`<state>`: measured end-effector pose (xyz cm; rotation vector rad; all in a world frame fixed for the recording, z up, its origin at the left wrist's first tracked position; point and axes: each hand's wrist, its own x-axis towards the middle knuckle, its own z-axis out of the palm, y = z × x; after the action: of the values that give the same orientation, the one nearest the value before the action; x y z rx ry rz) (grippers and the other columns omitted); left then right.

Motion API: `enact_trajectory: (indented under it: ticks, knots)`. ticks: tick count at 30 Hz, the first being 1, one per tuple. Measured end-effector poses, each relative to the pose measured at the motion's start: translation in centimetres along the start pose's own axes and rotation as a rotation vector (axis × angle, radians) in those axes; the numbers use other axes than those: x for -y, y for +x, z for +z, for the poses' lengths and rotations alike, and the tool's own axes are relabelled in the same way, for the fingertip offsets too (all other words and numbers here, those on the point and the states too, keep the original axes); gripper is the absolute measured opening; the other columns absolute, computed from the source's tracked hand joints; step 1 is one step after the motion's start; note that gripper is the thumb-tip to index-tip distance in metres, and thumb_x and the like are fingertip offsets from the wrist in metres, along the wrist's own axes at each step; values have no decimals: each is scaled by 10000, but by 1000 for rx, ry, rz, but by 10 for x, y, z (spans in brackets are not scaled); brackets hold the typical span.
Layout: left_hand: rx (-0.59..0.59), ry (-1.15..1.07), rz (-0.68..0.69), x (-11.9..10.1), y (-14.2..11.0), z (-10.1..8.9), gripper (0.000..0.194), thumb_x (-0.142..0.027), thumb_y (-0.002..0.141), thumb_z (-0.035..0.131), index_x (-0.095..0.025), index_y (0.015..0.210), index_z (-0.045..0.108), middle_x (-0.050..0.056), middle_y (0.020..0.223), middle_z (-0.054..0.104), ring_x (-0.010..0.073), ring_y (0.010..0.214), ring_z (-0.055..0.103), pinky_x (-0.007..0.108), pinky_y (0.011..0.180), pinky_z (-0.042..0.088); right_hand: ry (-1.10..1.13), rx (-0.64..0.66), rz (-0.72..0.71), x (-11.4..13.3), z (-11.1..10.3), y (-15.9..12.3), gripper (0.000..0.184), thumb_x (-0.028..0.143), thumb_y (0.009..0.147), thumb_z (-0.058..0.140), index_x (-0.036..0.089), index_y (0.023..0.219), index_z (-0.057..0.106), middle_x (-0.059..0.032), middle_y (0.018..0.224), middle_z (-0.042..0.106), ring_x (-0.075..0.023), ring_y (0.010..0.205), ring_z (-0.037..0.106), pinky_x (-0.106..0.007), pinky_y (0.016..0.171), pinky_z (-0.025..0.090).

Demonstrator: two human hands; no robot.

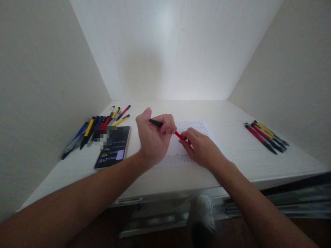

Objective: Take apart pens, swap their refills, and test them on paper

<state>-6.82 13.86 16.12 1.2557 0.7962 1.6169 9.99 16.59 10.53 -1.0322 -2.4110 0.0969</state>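
Observation:
Between my two hands, above the paper, is a pen (178, 135) with a black grip end and a red barrel. My left hand (157, 137) has its fingers curled round the black part, palm turned up toward me, thumb raised. The thumb and fingers of my right hand (198, 144) pinch the red end. Beneath them lies a white sheet of paper (181, 150) covered in lines of small dark writing, partly hidden by both hands. To the left of my left hand rests a phone (121, 141) with its screen lit.
A loose heap of pens (97, 124) in black, red, yellow and blue lies at the left by the wall. Several red and yellow pens (266, 136) lie side by side at the right. Walls (165, 69) enclose the white desk (144, 182) at the back and both sides.

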Motion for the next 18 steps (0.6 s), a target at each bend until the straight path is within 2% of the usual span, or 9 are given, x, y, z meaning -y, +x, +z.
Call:
enact_trajectory:
  ticks: [2,7,11,18]
  knots:
    - [-1,-3,-13,0,-1,0,753,-814,877,15,-222,454,211,11,504,237,136,505,324,322,528,393,-10,-4,-7,2,1,-1,165,288,1002,476,204,1018,617,-89,956,622,-188,747,554,-336,674,416]
    - [-7,-172,-64,2,1,-2,680,-673,941,125,-211,456,244,9,514,220,139,518,296,308,524,359,-28,-21,-8,-1,2,-2,168,287,1012,464,201,1032,608,-91,965,629,-191,762,545,-335,683,408]
    - [-16,-92,-52,1,2,-4,686,-736,911,147,-213,474,225,1,528,212,140,526,299,310,531,373,-26,-4,1,-1,1,-3,177,281,1019,449,194,1020,603,-99,966,633,-193,767,550,-334,683,408]
    - [-27,-43,25,1,4,-9,604,-651,915,217,-224,489,246,4,528,213,156,524,310,330,526,363,-80,14,0,0,-1,-3,209,284,1036,424,180,992,599,-99,954,637,-190,769,551,-329,679,391]
